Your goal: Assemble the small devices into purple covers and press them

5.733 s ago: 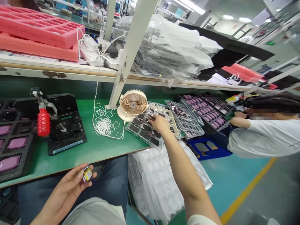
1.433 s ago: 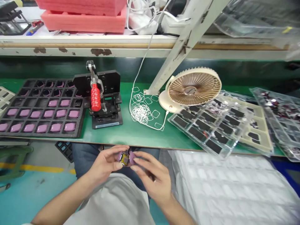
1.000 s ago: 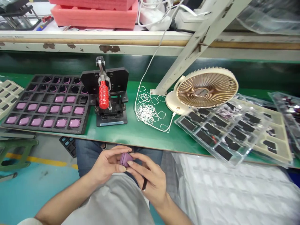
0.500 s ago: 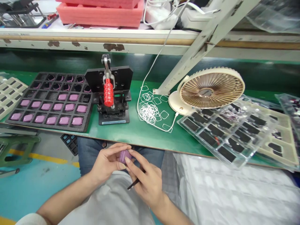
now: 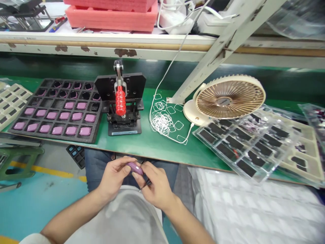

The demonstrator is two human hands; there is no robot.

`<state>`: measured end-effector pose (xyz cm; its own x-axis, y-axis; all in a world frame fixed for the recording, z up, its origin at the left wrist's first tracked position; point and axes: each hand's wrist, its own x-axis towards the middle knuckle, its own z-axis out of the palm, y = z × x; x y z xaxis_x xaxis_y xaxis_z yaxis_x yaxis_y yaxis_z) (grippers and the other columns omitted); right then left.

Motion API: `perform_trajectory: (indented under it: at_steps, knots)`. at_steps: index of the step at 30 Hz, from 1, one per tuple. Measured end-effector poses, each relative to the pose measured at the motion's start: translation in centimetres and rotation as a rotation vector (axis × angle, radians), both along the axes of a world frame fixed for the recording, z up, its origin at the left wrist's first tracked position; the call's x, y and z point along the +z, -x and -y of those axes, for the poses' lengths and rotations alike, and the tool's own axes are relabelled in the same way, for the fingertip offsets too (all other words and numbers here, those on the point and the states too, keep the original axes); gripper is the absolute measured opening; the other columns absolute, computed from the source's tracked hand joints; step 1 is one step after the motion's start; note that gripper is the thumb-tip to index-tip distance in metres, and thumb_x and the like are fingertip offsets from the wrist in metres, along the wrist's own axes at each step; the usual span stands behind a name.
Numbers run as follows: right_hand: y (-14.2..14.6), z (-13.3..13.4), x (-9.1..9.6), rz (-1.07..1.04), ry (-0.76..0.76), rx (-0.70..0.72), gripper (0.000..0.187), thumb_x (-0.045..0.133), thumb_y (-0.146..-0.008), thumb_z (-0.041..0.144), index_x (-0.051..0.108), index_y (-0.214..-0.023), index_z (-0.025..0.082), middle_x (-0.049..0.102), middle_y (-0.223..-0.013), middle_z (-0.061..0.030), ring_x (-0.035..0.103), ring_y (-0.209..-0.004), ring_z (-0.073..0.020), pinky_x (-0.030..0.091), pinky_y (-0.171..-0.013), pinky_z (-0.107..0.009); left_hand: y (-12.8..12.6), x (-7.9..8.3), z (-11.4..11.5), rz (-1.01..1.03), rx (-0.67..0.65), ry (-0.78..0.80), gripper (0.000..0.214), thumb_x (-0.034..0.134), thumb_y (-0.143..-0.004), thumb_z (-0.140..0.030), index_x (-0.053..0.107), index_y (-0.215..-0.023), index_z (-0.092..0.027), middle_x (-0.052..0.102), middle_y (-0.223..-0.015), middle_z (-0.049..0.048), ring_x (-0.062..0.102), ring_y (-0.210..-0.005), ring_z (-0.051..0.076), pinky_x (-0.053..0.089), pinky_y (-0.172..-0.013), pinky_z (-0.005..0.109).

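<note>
Both hands meet over my lap, just below the green bench edge. My left hand [image 5: 115, 176] pinches a small purple case [image 5: 135, 167] between thumb and fingers. My right hand [image 5: 154, 186] presses its fingertips on the same purple case from the right, and a thin dark strip [image 5: 144, 185] pokes out under its fingers. On the bench ahead stands a black press jig [image 5: 123, 100] with a red handle [image 5: 120, 100], lever upright.
A black tray [image 5: 54, 110] with rows of purple cases lies left of the jig. White wire loops [image 5: 164, 120], a beige desk fan [image 5: 227, 98] and clear trays of black parts [image 5: 243, 140] lie to the right. Pink foam trays [image 5: 111, 17] sit on the shelf above.
My right hand came back from the clear tray to my left hand. The yellow-faced part is now covered by the purple case, and both hands have turned it and moved slightly lower.
</note>
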<state>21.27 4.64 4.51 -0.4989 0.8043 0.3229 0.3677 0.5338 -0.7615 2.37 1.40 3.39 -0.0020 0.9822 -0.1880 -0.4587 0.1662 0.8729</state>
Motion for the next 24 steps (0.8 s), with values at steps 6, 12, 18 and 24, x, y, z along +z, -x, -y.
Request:
perform_trajectory:
  at_steps: [6, 12, 18, 24]
  knots:
    - [0.1, 0.0, -0.2, -0.105, -0.109, 0.077, 0.012, 0.055, -0.110, 0.022, 0.058, -0.098, 0.020, 0.056, -0.076, 0.0001, 0.048, -0.060, -0.0139, 0.031, -0.058, -0.029, 1.7, 0.5, -0.4, -0.218, -0.156, -0.202, 0.015, 0.076, -0.100, -0.025, 0.086, -0.111, -0.025, 0.081, -0.105, 0.0085, 0.071, -0.103, 0.021, 0.056, -0.094, 0.032]
    - [1.0, 0.0, -0.4, -0.159, 0.116, 0.025, 0.019, 0.057, -0.110, 0.029, 0.056, -0.092, 0.020, 0.052, -0.075, 0.0017, 0.044, -0.060, -0.0122, 0.030, -0.058, -0.027, 0.4, -0.5, 0.1, -0.197, 0.010, -0.131, 0.017, 0.076, -0.100, -0.033, 0.085, -0.112, -0.026, 0.081, -0.103, 0.0074, 0.073, -0.099, 0.021, 0.059, -0.093, 0.031]
    - [0.9, -2.3, 0.2, -0.575, 1.185, 0.155, 0.052, 0.067, -0.100, 0.067, 0.053, -0.085, 0.020, 0.029, -0.060, 0.0104, 0.016, -0.049, -0.0067, 0.014, -0.047, -0.022, 1.8, 0.4, -2.0, -0.593, -0.012, -0.425, 0.053, 0.091, -0.086, -0.031, 0.074, -0.136, -0.030, 0.072, -0.134, 0.0110, 0.073, -0.119, 0.026, 0.063, -0.098, 0.035]
    - [1.2, -3.6, 0.2, -0.654, 1.546, 0.242, 0.057, 0.085, -0.087, 0.066, 0.052, -0.083, 0.020, 0.023, -0.055, 0.0148, 0.008, -0.045, -0.0032, 0.007, -0.042, -0.020, 3.3, 1.8, -3.1, -1.028, 0.040, -0.923, 0.041, 0.061, -0.096, 0.006, 0.071, -0.129, -0.017, 0.077, -0.113, 0.0101, 0.076, -0.105, 0.017, 0.063, -0.096, 0.028]
